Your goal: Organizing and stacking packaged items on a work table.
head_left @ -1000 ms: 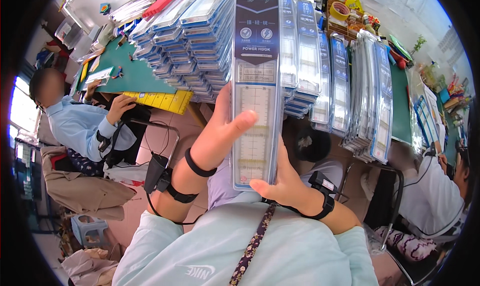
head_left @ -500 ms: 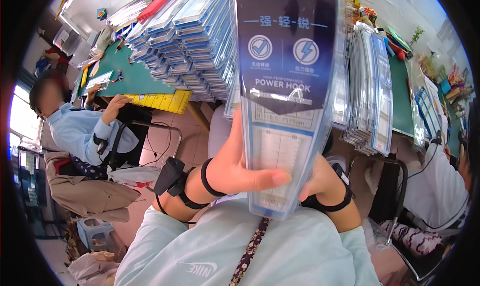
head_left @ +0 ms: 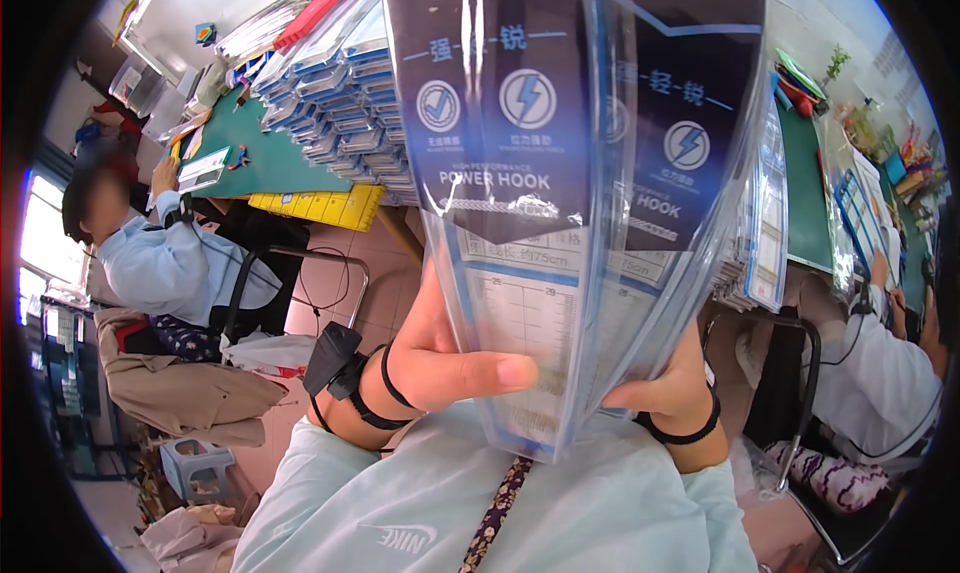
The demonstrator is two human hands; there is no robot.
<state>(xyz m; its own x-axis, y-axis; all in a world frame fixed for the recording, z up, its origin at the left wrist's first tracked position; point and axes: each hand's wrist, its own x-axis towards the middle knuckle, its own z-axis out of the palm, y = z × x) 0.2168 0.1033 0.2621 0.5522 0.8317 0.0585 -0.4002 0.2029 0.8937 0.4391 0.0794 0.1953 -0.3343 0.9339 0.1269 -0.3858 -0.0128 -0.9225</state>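
Observation:
I hold up a bundle of long, flat packets of clear plastic with dark blue-purple tops and ruled white cards inside. It is parted in two. My left hand (head_left: 455,368) is closed on the left packet (head_left: 520,313), thumb flat across its lower front. My right hand (head_left: 675,383) grips the right packets (head_left: 655,213) by their lower edge, its thumb beside the gap. These are fanned, several edges showing one behind another. At the bottom the two parts meet or overlap. Most of my fingers are hidden behind the plastic.
Behind the bundle, a tall stack of similar packets (head_left: 340,103) stands on the green table (head_left: 240,143); another stack (head_left: 765,213) is at right. A yellow ruled board (head_left: 320,205) lies at the table edge. Co-workers sit left (head_left: 180,273) and right (head_left: 870,373). A chair frame (head_left: 800,333) stands at right.
The bundle, one block before, has spread into two parts, the left one shifting left and the right one tilting right. My hands have moved apart slightly. The left co-worker has turned toward the table.

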